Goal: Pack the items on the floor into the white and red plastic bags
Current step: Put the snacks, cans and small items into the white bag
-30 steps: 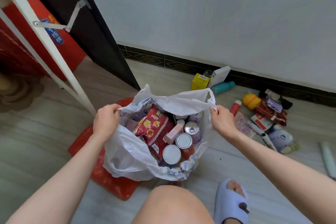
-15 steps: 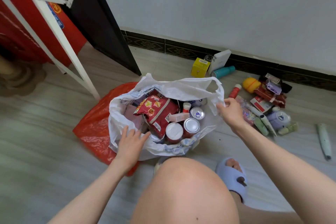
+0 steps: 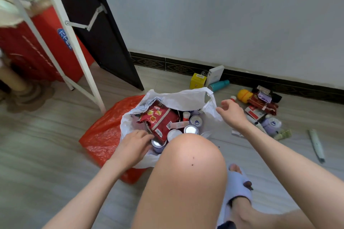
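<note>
The white plastic bag (image 3: 183, 98) stands open on the floor, holding a red snack packet (image 3: 158, 117), several cans (image 3: 190, 128) and small bottles. The red plastic bag (image 3: 104, 135) lies flat beneath it, to its left. My left hand (image 3: 133, 146) reaches over the near rim, its fingers touching the packet and a can (image 3: 158, 145). My right hand (image 3: 232, 113) hovers at the bag's right handle, fingers loosely spread, holding nothing. Loose items lie to the right: a yellow toy (image 3: 244, 95), red packets (image 3: 262, 105), a purple plush (image 3: 270, 124).
A yellow box (image 3: 197, 80), white box (image 3: 216, 74) and teal bottle (image 3: 220, 84) sit by the wall. A white tube (image 3: 316, 145) lies far right. A white frame leg (image 3: 81, 65) and black door (image 3: 100, 39) stand left. My knee (image 3: 188, 173) covers the bag's near edge.
Both hands let go of the bag's handles. My left hand moved down and into the bag; my right hand released the right handle and opened beside it. The bag settled lower.
</note>
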